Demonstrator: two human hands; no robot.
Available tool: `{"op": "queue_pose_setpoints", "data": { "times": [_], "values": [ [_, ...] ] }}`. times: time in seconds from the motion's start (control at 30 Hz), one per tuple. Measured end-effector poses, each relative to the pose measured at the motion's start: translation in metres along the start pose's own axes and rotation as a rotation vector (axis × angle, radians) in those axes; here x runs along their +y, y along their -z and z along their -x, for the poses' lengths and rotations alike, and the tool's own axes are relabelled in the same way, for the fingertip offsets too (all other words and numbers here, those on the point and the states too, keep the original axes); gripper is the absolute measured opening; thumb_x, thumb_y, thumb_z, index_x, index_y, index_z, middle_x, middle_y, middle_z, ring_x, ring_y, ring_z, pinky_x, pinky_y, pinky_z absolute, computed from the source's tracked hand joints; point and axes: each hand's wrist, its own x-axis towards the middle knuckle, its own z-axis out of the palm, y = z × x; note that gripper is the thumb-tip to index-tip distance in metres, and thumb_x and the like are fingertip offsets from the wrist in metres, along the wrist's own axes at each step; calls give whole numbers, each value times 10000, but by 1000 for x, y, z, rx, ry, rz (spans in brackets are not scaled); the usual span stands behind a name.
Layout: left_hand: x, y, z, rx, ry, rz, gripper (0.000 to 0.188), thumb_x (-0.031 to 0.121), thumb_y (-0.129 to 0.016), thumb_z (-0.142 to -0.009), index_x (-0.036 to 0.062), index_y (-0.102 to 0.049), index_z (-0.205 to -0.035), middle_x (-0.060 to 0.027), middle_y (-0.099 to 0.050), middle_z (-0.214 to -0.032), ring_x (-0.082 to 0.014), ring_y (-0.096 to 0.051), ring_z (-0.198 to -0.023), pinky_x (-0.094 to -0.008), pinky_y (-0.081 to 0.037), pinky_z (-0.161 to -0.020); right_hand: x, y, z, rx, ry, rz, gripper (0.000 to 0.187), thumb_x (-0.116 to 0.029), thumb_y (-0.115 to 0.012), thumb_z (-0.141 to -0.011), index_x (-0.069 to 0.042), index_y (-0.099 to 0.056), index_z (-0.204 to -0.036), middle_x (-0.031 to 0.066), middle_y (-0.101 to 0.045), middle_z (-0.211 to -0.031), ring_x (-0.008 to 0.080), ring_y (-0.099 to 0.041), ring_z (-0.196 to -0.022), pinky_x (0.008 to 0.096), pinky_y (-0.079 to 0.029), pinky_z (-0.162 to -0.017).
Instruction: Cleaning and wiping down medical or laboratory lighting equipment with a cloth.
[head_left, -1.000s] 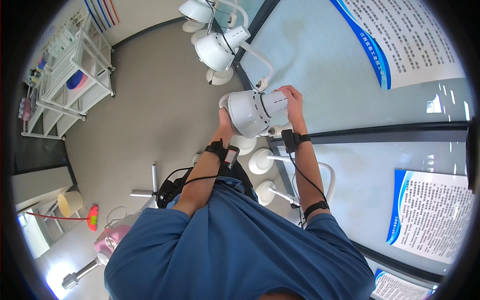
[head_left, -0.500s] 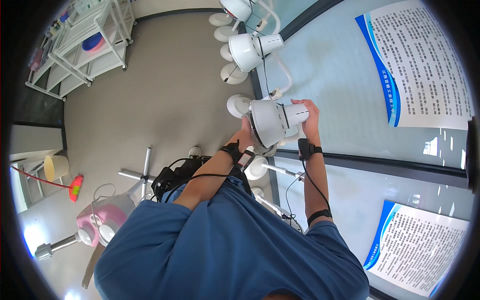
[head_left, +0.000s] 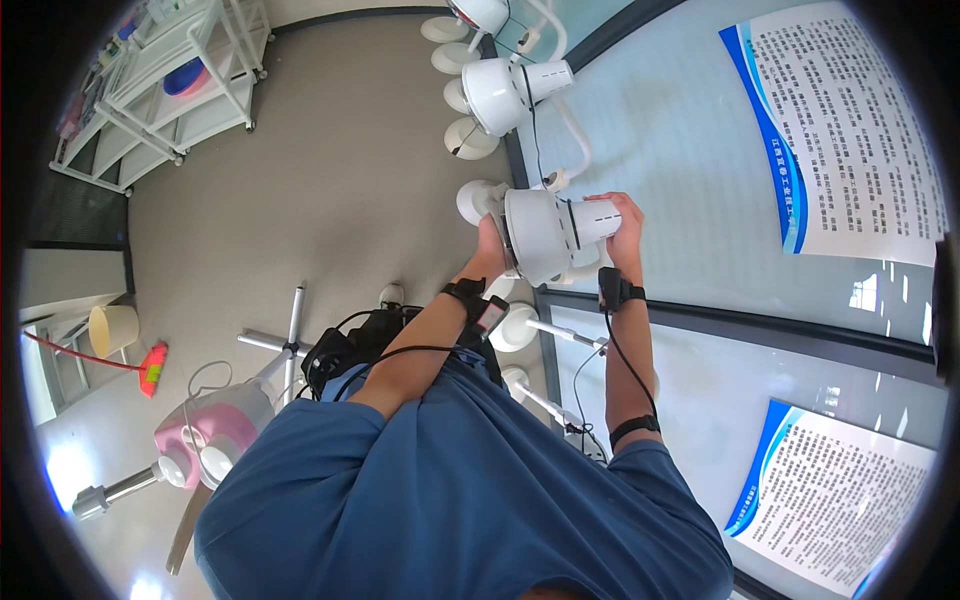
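Note:
A white lamp head [head_left: 538, 237] with a wide round shade and a slotted, narrower rear end lies between my two hands. My left hand [head_left: 487, 252] holds the wide rim on its left side, its thumb up along the edge and the other fingers mostly hidden beneath. Around the narrow rear end, the fingers of my right hand [head_left: 625, 222] are curled. A thin black cord and a curved white arm [head_left: 575, 150] are close by the lamp. Both wrists wear black straps with small devices.
More white lamps [head_left: 497, 97] on round bases stand in a row along the glass partition [head_left: 680, 160]. Printed posters [head_left: 845, 130] hang on the glass. A white trolley [head_left: 150, 100] is at far left. Nearer left are a pink-and-white device [head_left: 222, 425], a bucket [head_left: 112, 331] and a red broom [head_left: 152, 370].
The lamp head has shifted slightly away from me and tilted a little, with both hands still on it. My left hand has moved up along with the rim.

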Motion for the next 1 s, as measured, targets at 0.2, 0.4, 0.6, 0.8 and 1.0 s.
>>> {"op": "queue_pose_setpoints", "data": {
  "times": [0.2, 0.4, 0.6, 0.8, 1.0],
  "values": [
    [1, 7, -9, -28, 72, 51, 511, 436, -304, -903, 75, -554, -1165, -118, -605, -1107, -294, -581, -1004, -439, -462, -897, -1, -4, 0, 6, 2, 18, 232, -141, -470, -860, 60, -586, -852, 199, -657, -854, 270, -635, -814, 355, -488, -793],
    [-38, 31, -21, -18, 161, 145, 510, 428, -297, -901, 73, -561, -1155, -121, -611, -1094, -301, -591, -988, -439, -471, -888, 1, -5, 2, 26, 10, 1, 261, -171, -475, -853, 69, -579, -862, 217, -648, -865, 299, -634, -829, 379, -489, -800],
    [-51, 33, -37, -7, 175, 186, 509, 420, -290, -899, 71, -567, -1145, -124, -618, -1080, -309, -601, -973, -440, -481, -880, -3, 2, -1, 30, 14, -30, 282, -193, -483, -835, 70, -579, -865, 228, -645, -872, 313, -633, -836, 395, -491, -801],
    [-18, 22, -37, -11, 96, 131, 509, 443, -310, -892, 83, -570, -1140, -110, -616, -1085, -290, -588, -986, -426, -467, -888, -1, -1, -2, 46, -16, -45, 287, -202, -485, -834, 67, -579, -870, 230, -645, -883, 304, -630, -834, 388, -492, -795],
    [11, -4, -10, -29, 11, 42, 529, 510, -355, -866, 100, -576, -1118, -89, -616, -1073, -260, -567, -1005, -409, -452, -888, 1, -3, -4, 41, -7, -41, 299, -214, -486, -840, 67, -581, -877, 228, -646, -882, 296, -627, -818, 381, -489, -788]
  ]
}}
